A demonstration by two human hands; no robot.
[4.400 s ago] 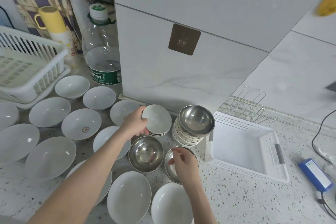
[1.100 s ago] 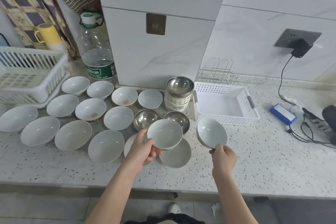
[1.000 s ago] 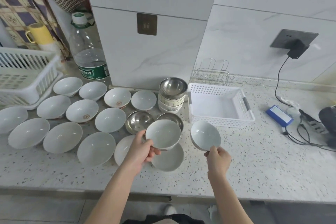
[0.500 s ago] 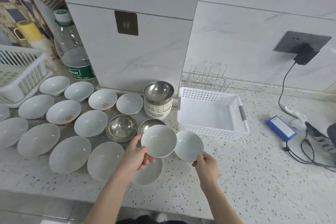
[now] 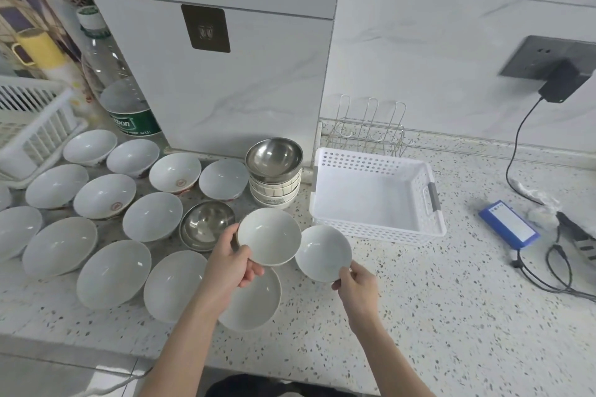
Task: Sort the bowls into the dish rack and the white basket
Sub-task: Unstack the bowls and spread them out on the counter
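**Two small bowls in hand, basket not yet loaded**

Near the front edge of the counter [image 5: 419,316], the left hand [image 5: 230,263] grips a small white bowl [image 5: 269,235] by its near rim, thumb inside, fingers beneath. The right hand [image 5: 356,284] pinches a second small bowl [image 5: 322,251] at its near rim. The two bowls sit just beside each other, held above the counter. Both appear glazed ceramic: stiff, smooth, likely slippery and chip-prone (rim contact between them is a risk). A rim pinch with fingers under the foot looks the soundest hold. Beyond them, the white basket [image 5: 374,226] stands empty. At the left edge, more bowls [image 5: 113,272] lie spread out, the dish rack [image 5: 35,135] behind them.
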